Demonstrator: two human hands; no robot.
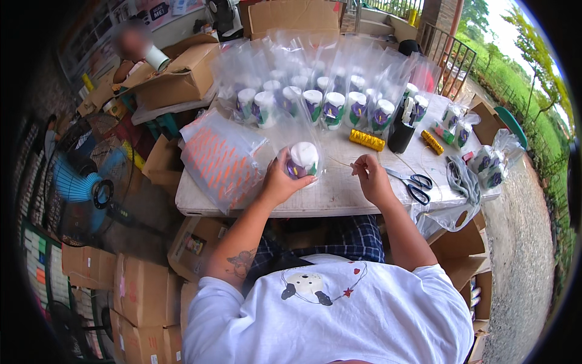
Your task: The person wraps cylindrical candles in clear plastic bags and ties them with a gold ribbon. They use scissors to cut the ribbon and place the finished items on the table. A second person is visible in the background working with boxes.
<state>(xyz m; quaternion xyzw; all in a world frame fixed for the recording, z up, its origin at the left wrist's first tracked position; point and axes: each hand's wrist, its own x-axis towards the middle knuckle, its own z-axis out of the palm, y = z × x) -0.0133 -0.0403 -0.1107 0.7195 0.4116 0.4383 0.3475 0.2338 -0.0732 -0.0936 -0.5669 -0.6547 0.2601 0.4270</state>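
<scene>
My left hand is wrapped round a white candle-like cylinder with a purple flower and green leaves on its side, inside a clear plastic bag. It is held just above the table's near edge. To its right, my right hand pinches a thin gold string that runs toward the bag. Close to that hand lie scissors with dark handles and a gold spool. Several similar bagged cylinders stand upright in rows beyond my hands.
Flat plastic bags with orange print lie at the table's left. A black holder, a second gold spool, a grey cloth and more bagged cylinders are on the right. Left stand cardboard boxes and a fan; a person sits behind.
</scene>
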